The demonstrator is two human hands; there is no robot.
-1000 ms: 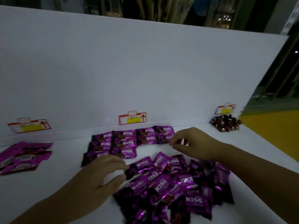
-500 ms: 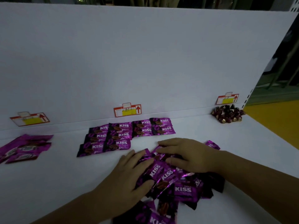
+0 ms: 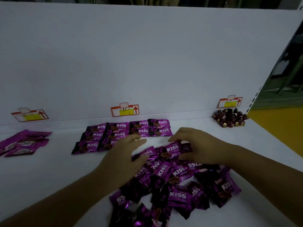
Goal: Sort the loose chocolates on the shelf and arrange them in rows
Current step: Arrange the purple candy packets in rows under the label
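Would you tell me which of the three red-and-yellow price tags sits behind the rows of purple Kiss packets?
The middle red-and-yellow price tag, directly behind the rows of purple Kiss packets; the left tag and right tag stand well aside.

The chocolates (image 3: 177, 173) are purple with white KISS lettering. The shelf (image 3: 49, 174) is white, its tags (image 3: 125, 110) red-edged with yellow. Back-right-corner sweets (image 3: 230, 117) are maroon and gold

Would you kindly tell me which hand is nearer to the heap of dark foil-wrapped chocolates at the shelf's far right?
Right. The right hand lies left of the dark foil-wrapped chocolate heap, apart from it; the left hand lies farther left.
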